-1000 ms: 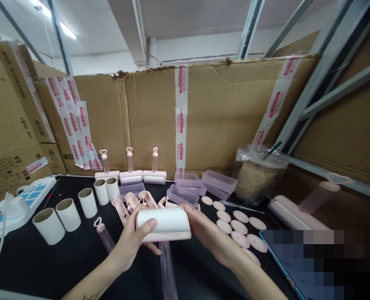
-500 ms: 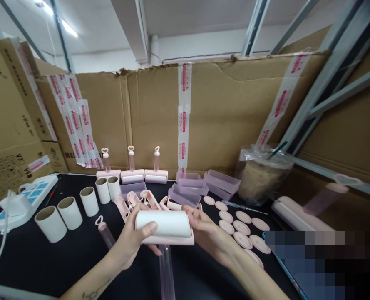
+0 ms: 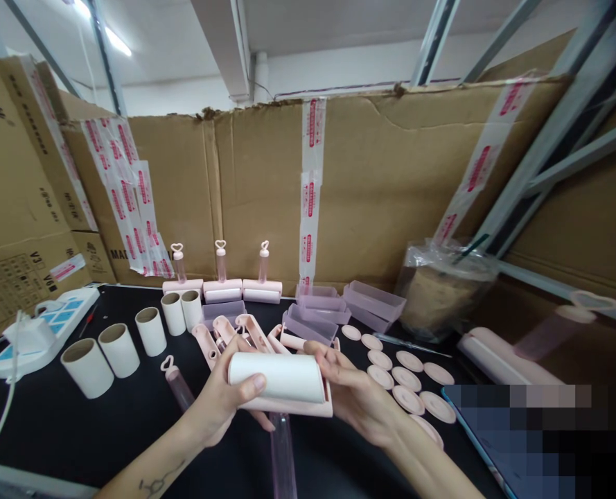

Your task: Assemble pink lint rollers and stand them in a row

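Note:
A pink lint roller with a white paper roll (image 3: 276,378) is held between both hands, its clear purplish handle (image 3: 283,454) pointing down toward me. My left hand (image 3: 229,391) is closed around its left end, thumb lying across the paper. At the right end, my right hand (image 3: 341,378) grips the pink frame and the roll's edge with bent fingers. The roll sits in the pink frame (image 3: 308,409), slightly askew at the right. Behind the hands lie several pink roller frames (image 3: 256,334), partly hidden. A loose handle with a heart-shaped loop (image 3: 177,384) rests beside my left wrist.
Several white paper rolls (image 3: 88,367) stand at left, near a power strip (image 3: 53,333). Assembled lint rollers (image 3: 222,290) line the cardboard wall. Purple covers (image 3: 373,305), pink discs (image 3: 406,378), a screwdriver (image 3: 411,344) and a bagged drink cup (image 3: 440,294) are at right.
The lint roller's right end has tilted down slightly, and a gap now shows between roll and frame there. Both hands keep their hold. The view has shifted a little.

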`<state>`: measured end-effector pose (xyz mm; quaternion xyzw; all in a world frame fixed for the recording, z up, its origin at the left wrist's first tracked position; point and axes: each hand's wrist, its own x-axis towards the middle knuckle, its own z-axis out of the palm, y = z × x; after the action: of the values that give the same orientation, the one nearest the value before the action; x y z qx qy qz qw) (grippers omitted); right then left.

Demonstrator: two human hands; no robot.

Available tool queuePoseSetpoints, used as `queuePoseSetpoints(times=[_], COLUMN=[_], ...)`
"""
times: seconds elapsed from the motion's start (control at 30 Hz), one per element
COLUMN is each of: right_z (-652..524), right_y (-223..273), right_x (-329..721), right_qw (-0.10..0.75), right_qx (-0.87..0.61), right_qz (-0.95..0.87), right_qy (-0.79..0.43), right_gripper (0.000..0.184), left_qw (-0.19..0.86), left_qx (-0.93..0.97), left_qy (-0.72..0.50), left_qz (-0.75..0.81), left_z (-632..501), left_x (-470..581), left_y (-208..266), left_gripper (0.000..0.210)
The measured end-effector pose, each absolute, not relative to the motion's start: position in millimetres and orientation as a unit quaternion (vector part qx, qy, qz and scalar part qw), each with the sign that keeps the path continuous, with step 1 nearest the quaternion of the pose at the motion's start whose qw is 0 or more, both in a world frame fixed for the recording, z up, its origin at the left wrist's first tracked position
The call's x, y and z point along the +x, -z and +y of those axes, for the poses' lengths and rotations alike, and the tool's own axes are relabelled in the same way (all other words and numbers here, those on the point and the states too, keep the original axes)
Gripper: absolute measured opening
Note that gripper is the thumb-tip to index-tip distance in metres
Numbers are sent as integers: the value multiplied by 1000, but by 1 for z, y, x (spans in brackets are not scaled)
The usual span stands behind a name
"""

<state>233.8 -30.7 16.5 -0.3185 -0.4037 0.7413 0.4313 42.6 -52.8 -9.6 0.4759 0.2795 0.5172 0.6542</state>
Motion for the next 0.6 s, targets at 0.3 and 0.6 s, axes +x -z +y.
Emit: queuePoseSetpoints(times=[0.3,0.6], right_z=[-29,-26], right_y=[-15,-10], right_x=[230,231], right_qw=[468,418], right_qx=[-299,-295], right_qz=[-411,-443], right_qy=[-723,-736], right_gripper=[44,27], left_qw=[655,629], left_qx=[469,468], left_qy=[-520,-529], left_qz=[284,325], left_z=[-50,-46], left_x=[44,42], left_y=[11,11], left_gripper=[37,36])
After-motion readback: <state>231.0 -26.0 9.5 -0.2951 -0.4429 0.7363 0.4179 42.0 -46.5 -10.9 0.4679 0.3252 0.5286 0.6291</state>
